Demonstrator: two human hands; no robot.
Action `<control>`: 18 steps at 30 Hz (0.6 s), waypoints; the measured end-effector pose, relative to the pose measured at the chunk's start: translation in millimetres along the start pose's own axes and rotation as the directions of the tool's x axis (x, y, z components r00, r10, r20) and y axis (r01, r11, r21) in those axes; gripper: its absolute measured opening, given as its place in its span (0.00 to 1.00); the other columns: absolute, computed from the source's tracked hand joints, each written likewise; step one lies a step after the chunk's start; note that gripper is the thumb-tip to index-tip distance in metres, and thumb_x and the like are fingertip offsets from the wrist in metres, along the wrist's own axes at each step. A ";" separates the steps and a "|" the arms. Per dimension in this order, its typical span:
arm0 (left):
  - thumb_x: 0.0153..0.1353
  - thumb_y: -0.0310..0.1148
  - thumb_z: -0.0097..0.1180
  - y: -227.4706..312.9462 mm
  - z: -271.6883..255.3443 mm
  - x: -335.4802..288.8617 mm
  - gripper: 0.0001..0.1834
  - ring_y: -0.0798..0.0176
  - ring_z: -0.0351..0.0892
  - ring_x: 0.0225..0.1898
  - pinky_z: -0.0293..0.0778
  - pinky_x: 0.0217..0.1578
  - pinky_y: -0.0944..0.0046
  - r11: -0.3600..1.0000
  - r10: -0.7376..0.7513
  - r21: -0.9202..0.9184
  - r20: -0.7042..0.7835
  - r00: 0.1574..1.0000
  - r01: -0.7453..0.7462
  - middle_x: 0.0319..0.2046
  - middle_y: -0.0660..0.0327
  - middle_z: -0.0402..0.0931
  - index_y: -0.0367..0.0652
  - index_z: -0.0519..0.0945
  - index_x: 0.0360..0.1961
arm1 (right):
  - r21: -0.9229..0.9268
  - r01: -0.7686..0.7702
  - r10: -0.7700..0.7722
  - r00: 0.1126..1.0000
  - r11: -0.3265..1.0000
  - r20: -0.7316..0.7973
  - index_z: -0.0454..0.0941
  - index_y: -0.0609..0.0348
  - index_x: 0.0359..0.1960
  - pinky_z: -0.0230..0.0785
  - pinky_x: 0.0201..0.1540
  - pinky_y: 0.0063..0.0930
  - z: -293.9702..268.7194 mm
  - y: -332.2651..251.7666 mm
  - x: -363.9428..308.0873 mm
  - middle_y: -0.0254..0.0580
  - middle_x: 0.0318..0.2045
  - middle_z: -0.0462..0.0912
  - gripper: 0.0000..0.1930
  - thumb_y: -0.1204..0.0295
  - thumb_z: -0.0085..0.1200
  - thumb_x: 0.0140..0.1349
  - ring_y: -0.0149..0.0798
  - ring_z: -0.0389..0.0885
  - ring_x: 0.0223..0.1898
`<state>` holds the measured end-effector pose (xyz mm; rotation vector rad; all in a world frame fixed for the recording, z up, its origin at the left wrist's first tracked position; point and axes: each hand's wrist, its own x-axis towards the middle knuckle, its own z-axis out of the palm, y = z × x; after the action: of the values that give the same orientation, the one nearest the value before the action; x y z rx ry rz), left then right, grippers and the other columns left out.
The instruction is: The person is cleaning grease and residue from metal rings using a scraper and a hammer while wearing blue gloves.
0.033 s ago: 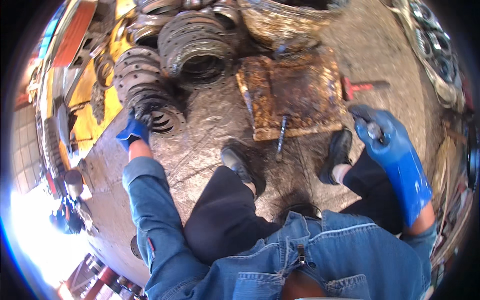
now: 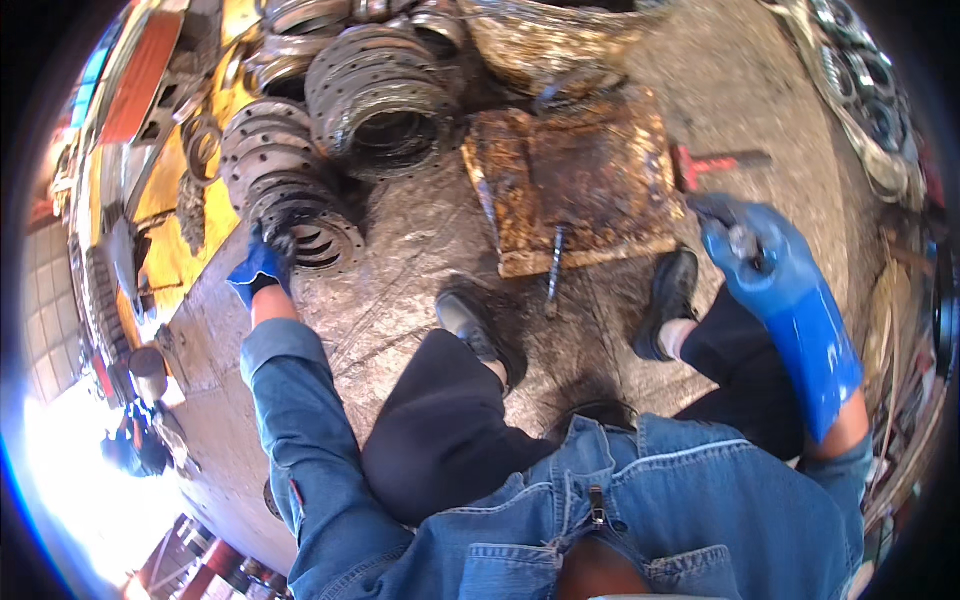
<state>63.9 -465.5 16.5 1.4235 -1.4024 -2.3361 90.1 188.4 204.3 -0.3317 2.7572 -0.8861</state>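
My left hand, in a blue glove with dark fingers, is at the near end of a leaning row of dark flanged metal rings. Its fingers close on the edge of the nearest ring, which has slots and bolt holes. Over on the right, my right hand is raised in a long blue rubber glove, its fingers curled. Something small, grey and roundish shows between them, too unclear to name. Between my hands lies a rusty, greasy metal slab, with a slim metal rod against its near edge.
A second row of larger rings stands behind the first. A red-headed hammer lies beside the slab. Beyond it is a grimy, wrapped basin. More metal rings sit at the far right. My shoes are close to the slab.
The whole view has shifted slightly, so the scene sits a little further left. Both hands keep the same pose, the left still at the ring.
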 end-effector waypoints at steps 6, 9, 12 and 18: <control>0.67 0.40 0.47 16.6 109.9 -80.6 0.21 0.65 0.80 0.44 0.75 0.43 0.68 0.719 0.041 0.567 0.543 0.839 -0.402 0.47 0.56 0.79 0.38 0.73 0.56 | 0.200 -0.122 0.137 0.988 0.972 -0.065 0.79 0.52 0.50 0.74 0.40 0.31 -39.8 9.3 -15.4 0.49 0.38 0.82 0.16 0.68 0.58 0.60 0.44 0.83 0.37; 0.62 0.33 0.54 -30.9 200.5 -113.9 0.16 0.67 0.80 0.37 0.74 0.38 0.69 0.644 0.030 0.649 0.508 0.861 -0.405 0.37 0.59 0.82 0.37 0.79 0.48 | 0.138 -0.172 0.180 0.983 0.975 -0.045 0.78 0.52 0.51 0.75 0.42 0.34 -56.4 -3.7 -24.8 0.49 0.40 0.82 0.17 0.65 0.58 0.60 0.46 0.83 0.40; 0.60 0.35 0.59 -83.0 274.0 -143.0 0.16 0.67 0.78 0.38 0.72 0.43 0.68 0.269 -0.031 0.656 0.738 0.674 -0.705 0.38 0.59 0.83 0.37 0.81 0.46 | -0.042 -0.050 0.040 0.979 0.998 -0.199 0.80 0.50 0.48 0.74 0.41 0.34 -60.2 3.2 -36.8 0.49 0.36 0.83 0.13 0.66 0.57 0.62 0.47 0.83 0.40; 0.55 0.44 0.61 -199.8 359.4 -102.8 0.19 0.52 0.82 0.42 0.76 0.44 0.57 -0.124 0.125 0.559 0.828 0.546 -0.820 0.39 0.52 0.83 0.44 0.82 0.44 | -0.101 -0.154 0.149 0.987 0.983 -0.064 0.80 0.48 0.49 0.74 0.43 0.39 -75.3 12.4 -47.8 0.49 0.37 0.83 0.15 0.62 0.56 0.61 0.52 0.81 0.42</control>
<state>-67.1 -62.8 -3.0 -0.2817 -3.1991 -0.9403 112.5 252.4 263.5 -0.1137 2.8415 -0.7246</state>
